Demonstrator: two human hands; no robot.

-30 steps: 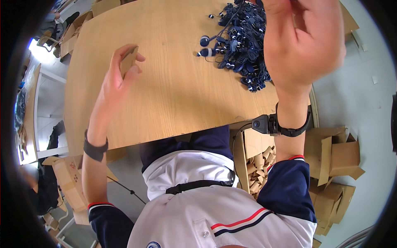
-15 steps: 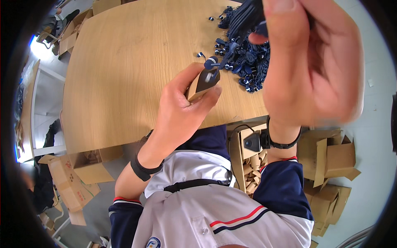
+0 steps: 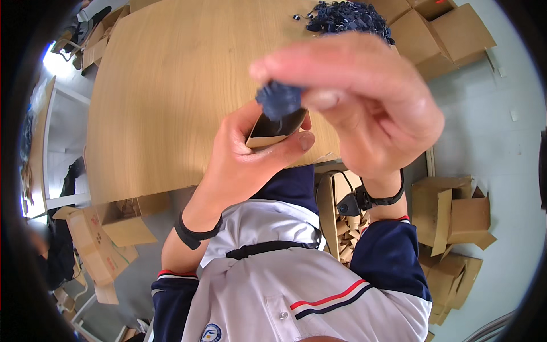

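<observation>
1. Fingertips of the right hand [image 3: 364, 108] pinch narrow around a dark blue bundle [image 3: 279, 100], thumb and forefinger closed on its top; the hand sits large and blurred at upper centre of the frame.
2. Left hand [image 3: 250, 154] just below it, fingers and thumb curled snug round a small open cardboard box [image 3: 276, 128]; thumb lies along the box's lower edge.
3. Bundle hangs at the box's open mouth, its lower end touching or just inside the dark opening; cannot tell how deep.
4. Both hands held up close to the camera, above the near edge of the wooden table [image 3: 171, 97].
5. Wrists: black band [image 3: 196, 231] on the left wrist, black watch-like strap [image 3: 382, 196] on the right.
6. Far side of the table, top centre-right of the frame: pile of dark blue items [image 3: 347, 14], well apart from the hands.
7. Lower frame: white shirt with navy sleeves [image 3: 268, 273], red and navy stripe across the chest.
8. Open carton of cardboard pieces [image 3: 342, 228] between the torso and the right arm.
9. Flattened and folded cardboard boxes [image 3: 456, 216] on the floor at right; more cartons [image 3: 102, 245] at lower left and at upper right beside the table.
</observation>
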